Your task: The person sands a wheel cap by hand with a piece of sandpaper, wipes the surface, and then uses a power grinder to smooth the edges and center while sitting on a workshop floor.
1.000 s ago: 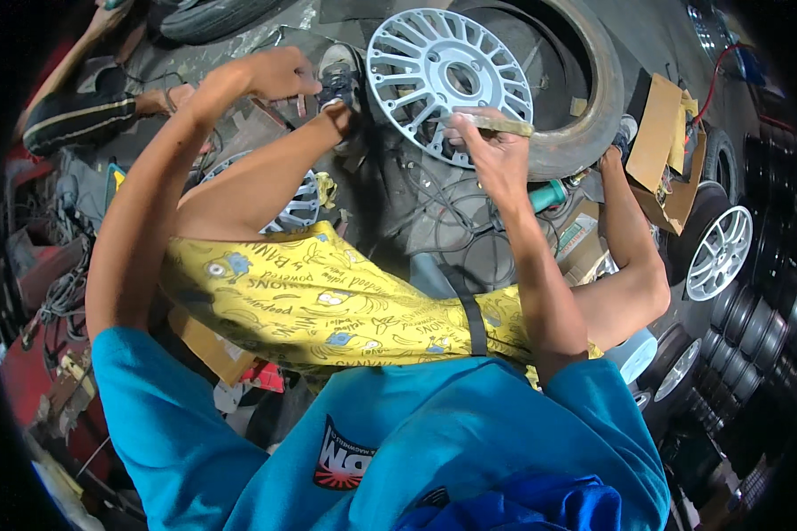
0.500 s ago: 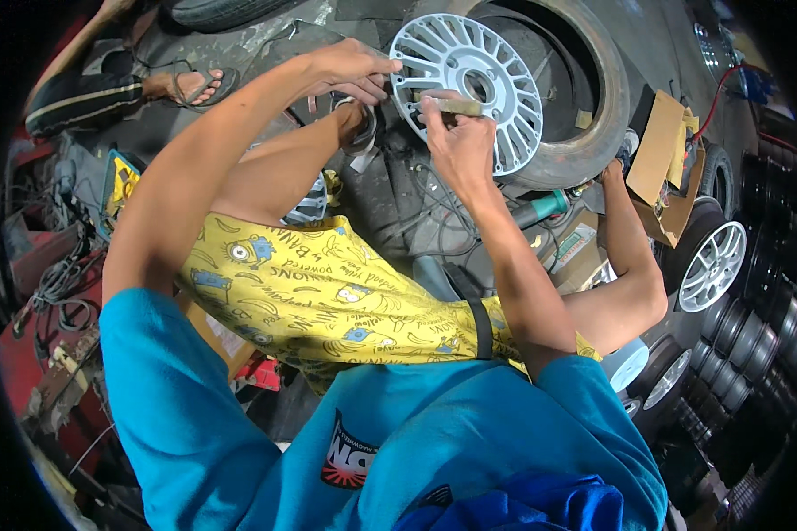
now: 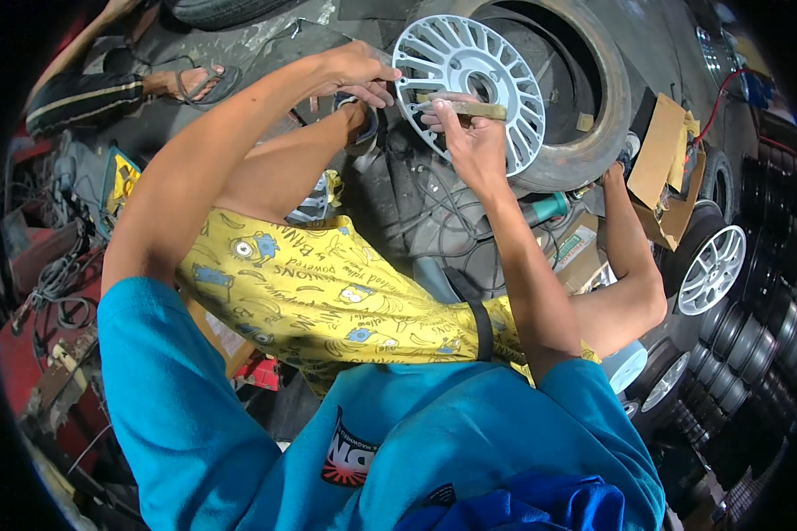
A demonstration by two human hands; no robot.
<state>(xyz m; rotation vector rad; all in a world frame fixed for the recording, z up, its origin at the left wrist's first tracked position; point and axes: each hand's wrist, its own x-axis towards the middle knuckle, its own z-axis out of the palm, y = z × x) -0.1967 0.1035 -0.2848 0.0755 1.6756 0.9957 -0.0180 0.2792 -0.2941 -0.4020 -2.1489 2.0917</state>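
Observation:
A silver-grey wheel face (image 3: pixel 503 81) with many thin spokes leans tilted on a worn tyre (image 3: pixel 577 165) lying on the floor. My left hand (image 3: pixel 361 73) pinches the left edge of the wheel face at a fingertip, its other fingers hanging loosely below. In my right hand (image 3: pixel 480 149) is a flat, narrow tan piece (image 3: pixel 485 111), gripped between thumb and fingers over the lower spokes near the hub. Whether it is folded sandpaper or a block cannot be told. The fingers beneath it are partly hidden.
A green-ended power tool (image 3: pixel 547 209) and loose dark cables (image 3: pixel 434 205) lie below the tyre. To the right are an opened cardboard box (image 3: pixel 655 146), a silver-spoked wheel (image 3: pixel 712 271) and stacked black wheels (image 3: pixel 753 336). Another person's sandalled foot (image 3: pixel 202 84) is at upper left.
My right hand has moved a little to the right across the spokes with the tan piece. The wheel face has shifted very slightly right, my left hand still at its edge.

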